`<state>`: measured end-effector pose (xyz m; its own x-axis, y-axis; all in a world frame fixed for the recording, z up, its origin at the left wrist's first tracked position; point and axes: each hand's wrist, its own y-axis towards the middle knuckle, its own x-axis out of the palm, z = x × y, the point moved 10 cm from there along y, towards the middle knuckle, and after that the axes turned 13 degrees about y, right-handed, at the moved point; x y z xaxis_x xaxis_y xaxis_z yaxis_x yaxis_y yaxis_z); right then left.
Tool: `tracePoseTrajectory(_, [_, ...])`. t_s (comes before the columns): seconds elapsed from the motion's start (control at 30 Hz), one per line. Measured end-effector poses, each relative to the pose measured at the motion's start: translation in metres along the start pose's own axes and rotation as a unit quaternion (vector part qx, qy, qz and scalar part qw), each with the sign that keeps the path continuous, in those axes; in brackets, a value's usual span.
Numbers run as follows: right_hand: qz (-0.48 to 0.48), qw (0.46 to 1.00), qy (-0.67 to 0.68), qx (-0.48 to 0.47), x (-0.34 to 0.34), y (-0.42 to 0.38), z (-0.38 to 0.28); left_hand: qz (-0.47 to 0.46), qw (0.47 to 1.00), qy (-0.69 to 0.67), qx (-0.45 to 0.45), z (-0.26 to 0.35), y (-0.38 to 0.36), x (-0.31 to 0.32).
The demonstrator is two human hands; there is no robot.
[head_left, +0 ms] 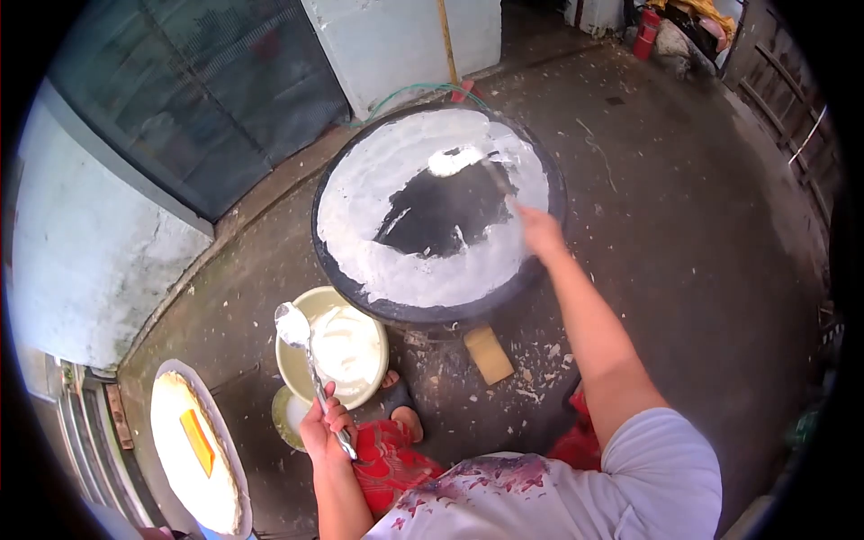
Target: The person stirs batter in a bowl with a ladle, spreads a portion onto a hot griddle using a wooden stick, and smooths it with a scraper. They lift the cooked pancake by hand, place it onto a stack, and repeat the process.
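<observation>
My left hand is closed around the metal handle of a ladle, whose bowl is coated with white batter and sits over the left rim of a cream basin. More thick white batter fills the basin. My right hand reaches over a large round black griddle, gripping a thin-handled spreader blurred by motion. Its far end touches a lump of batter near the griddle's back. A wide ring of white batter covers the griddle around a bare dark middle.
At lower left stands a round stack of pale flat sheets with an orange-yellow piece on top. A small bowl sits by the basin. A tan block lies on the floor before the griddle. A pole leans on the wall.
</observation>
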<state>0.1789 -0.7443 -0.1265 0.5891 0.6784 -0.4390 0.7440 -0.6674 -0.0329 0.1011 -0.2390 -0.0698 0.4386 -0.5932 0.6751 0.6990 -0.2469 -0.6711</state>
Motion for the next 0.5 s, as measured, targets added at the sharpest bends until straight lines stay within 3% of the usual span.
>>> tracePoseTrajectory(0.13, [-0.119, 0.993, -0.005, -0.024, 0.063, -0.007, -0.044, -0.006, 1.000, -0.006, -0.006, 0.004, 0.000, -0.003])
tracePoseTrajectory(0.27, [-0.046, 0.999, -0.024, 0.014, 0.052, 0.009, -0.042, -0.008, 1.000, -0.001, 0.007, 0.004, -0.004, -0.007])
tracePoseTrajectory(0.3, [-0.059, 0.998, -0.006, -0.034, 0.066, 0.008, -0.041, -0.007, 1.000, 0.000, 0.010, 0.005, -0.005, -0.007])
tracePoseTrajectory(0.43, [-0.138, 0.985, -0.089, -0.049, 0.053, -0.034, -0.078, -0.008, 1.000, -0.007, 0.010, 0.008, -0.005, -0.011])
tracePoseTrajectory(0.5, [-0.154, 0.983, -0.091, 0.043, 0.024, -0.050, -0.082, -0.007, 1.000, 0.005, 0.011, 0.011, -0.005, -0.009])
